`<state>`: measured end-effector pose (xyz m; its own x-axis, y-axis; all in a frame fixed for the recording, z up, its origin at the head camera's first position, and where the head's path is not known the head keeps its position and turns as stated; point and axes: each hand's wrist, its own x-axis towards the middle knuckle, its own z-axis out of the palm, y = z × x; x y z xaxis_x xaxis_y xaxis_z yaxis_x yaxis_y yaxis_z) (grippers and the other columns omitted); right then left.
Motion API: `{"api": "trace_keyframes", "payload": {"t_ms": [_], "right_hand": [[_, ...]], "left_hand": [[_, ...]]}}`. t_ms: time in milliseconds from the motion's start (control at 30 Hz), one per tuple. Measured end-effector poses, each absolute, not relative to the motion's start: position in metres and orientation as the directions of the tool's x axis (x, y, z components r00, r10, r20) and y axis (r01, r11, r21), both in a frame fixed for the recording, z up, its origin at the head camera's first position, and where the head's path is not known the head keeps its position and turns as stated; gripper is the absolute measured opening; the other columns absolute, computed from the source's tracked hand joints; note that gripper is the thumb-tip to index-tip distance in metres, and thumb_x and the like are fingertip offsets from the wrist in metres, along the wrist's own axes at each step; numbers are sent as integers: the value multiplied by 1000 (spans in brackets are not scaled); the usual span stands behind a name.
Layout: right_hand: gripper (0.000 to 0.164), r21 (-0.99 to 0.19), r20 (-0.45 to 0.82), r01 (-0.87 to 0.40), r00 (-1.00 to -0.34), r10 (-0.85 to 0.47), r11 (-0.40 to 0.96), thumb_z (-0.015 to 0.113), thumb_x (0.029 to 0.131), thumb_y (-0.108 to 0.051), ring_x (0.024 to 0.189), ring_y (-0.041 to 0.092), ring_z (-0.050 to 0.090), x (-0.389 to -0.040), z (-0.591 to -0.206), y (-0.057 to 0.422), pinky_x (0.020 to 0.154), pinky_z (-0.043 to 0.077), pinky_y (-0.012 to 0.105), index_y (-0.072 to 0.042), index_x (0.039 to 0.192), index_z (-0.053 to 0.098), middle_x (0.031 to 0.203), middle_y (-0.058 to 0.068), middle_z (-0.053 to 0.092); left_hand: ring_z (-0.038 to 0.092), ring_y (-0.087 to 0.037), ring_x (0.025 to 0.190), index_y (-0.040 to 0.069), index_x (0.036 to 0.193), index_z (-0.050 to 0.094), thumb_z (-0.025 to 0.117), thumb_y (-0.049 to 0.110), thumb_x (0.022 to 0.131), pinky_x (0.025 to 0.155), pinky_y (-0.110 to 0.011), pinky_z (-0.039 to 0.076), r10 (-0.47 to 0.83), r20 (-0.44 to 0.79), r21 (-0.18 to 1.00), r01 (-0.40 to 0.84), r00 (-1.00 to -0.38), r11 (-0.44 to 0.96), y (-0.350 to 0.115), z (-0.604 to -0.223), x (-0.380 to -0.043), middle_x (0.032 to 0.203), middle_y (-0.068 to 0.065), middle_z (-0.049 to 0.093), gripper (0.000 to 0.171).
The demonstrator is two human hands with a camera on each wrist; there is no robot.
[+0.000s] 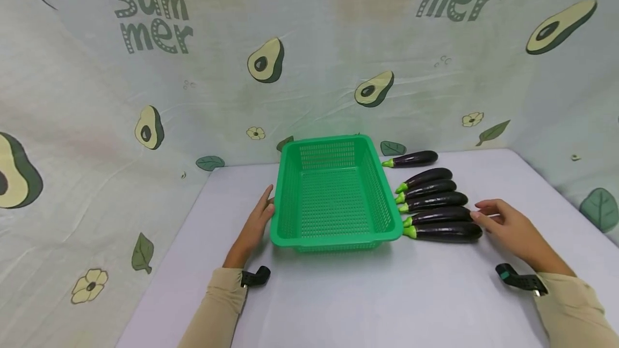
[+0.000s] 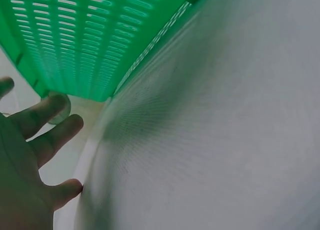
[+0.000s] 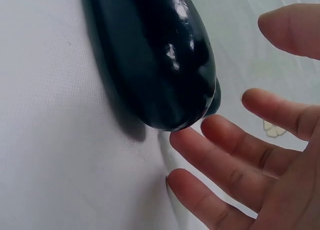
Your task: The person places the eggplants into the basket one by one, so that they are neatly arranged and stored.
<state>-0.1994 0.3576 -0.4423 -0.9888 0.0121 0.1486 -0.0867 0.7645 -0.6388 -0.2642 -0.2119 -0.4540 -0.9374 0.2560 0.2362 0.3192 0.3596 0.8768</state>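
Green basket (image 1: 333, 203) sits on the bench (image 1: 338, 294), left hand (image 1: 252, 228) close by its left wall, fingers spread; six dark eggplants (image 1: 447, 232) lie to its right, rearmost set apart, right hand (image 1: 512, 232) at the blunt ends, fingers apart, contact unclear.

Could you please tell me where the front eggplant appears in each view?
Head: the front eggplant lies right of the basket, below mid-height.
Left wrist: not in it.
Right wrist: the front eggplant is large, top centre-left, rounded end down.
Shared landmark: the right hand, by its rounded end in the head and right wrist views.
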Motion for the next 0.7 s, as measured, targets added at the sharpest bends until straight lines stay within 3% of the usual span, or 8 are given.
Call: {"api": "trace_keyframes", "payload": {"t_ms": [200,433,533,700], "right_hand": [[49,-631,122,-54,-992,30,773,58,101,-40,95,26,62,-199,-439,360,64,47,23,4,122,54,113,23,63],[38,-556,241,-137,-970,1,820,65,98,-36,96,37,62,-197,-433,357,68,46,34,-2,115,64,110,21,66],[32,-542,297,-186,-955,-21,820,69,96,-32,93,22,64,-196,-432,355,68,49,25,-5,112,68,107,16,68],[21,-537,379,-267,-924,-54,800,76,91,-26,86,-8,54,-193,-436,351,69,47,11,-9,105,73,104,7,68]], "left_hand": [[31,-38,144,24,162,19,36,31,108,113,-65,16,262,282,876,359,-923,321,-210,-457,-264,157,-19,35,57],[12,-32,151,19,163,15,34,24,108,116,-62,7,337,321,869,417,-885,267,-206,-453,-261,166,-10,16,58],[4,-31,152,18,163,11,34,28,108,116,-61,4,358,320,869,422,-877,259,-204,-452,-259,167,-8,9,61],[1,-32,152,19,163,7,34,36,107,115,-63,2,374,309,876,415,-874,246,-203,-451,-256,167,-10,4,65]]}}
